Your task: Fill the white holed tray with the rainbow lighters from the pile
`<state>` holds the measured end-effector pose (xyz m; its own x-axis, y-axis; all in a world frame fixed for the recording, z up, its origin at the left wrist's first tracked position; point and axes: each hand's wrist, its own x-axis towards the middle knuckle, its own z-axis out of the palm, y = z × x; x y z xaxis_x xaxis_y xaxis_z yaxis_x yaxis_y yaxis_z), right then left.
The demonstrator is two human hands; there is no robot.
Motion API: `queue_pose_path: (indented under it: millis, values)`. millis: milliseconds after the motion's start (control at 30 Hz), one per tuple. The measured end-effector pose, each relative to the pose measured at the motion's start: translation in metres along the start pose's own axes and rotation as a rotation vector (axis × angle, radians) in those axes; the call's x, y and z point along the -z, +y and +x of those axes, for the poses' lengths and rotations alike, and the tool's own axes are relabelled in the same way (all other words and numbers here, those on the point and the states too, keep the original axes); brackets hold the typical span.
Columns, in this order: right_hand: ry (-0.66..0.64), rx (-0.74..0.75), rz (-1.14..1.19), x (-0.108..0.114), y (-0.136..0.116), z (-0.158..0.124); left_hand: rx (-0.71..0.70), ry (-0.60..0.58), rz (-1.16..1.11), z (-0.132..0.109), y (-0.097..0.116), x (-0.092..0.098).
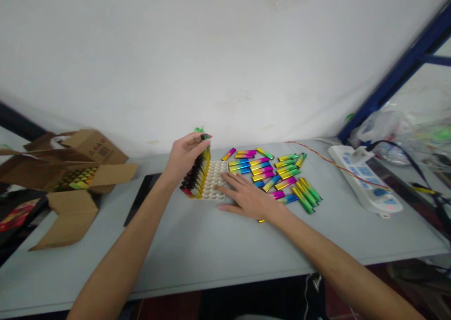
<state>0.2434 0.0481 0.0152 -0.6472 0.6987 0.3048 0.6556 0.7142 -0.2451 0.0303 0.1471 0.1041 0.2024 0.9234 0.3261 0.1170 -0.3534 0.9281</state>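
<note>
Grey counter [197, 245] is flanked by open cardboard box [70, 169] and white power strip [366, 183]. Dark-tipped glossy stick [205, 137] is pinched in left hand [185, 158] grip over white holed tray [216, 183]; right hand [246, 198] laid flat, grip apart.

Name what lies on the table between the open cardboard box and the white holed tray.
Between the cardboard box and the white tray, a flat black panel lies on the table; the head view shows it.

A small packing workshop: a grey workbench [197, 249] against a white wall [225, 52], identical rainbow-coloured sticks [278, 174] massed by the right hand [246, 198], an open cardboard carton [70, 169] left of the left hand [185, 158], a power strip [366, 179] and blue steel racking [398, 71] further right.
</note>
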Motion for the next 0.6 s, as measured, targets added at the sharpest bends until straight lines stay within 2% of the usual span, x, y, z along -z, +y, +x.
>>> queue_pose_path:
  millis: [133, 267, 467, 600]
  values:
    - [-0.023, -0.019, -0.004, -0.002, -0.002, 0.002, -0.080, -0.232, 0.440, 0.022, -0.018, 0.019]
    - [-0.026, -0.023, 0.006, -0.001, -0.002, 0.002, -0.090, -0.404, 0.658, 0.035, -0.024, 0.026]
    - [-0.024, -0.029, -0.007, -0.001, -0.001, 0.002, -0.074, -0.536, 0.817, 0.047, -0.023, 0.024]
    - [-0.014, -0.014, -0.021, -0.001, 0.000, 0.002, -0.096, -0.561, 0.876, 0.051, -0.021, 0.017]
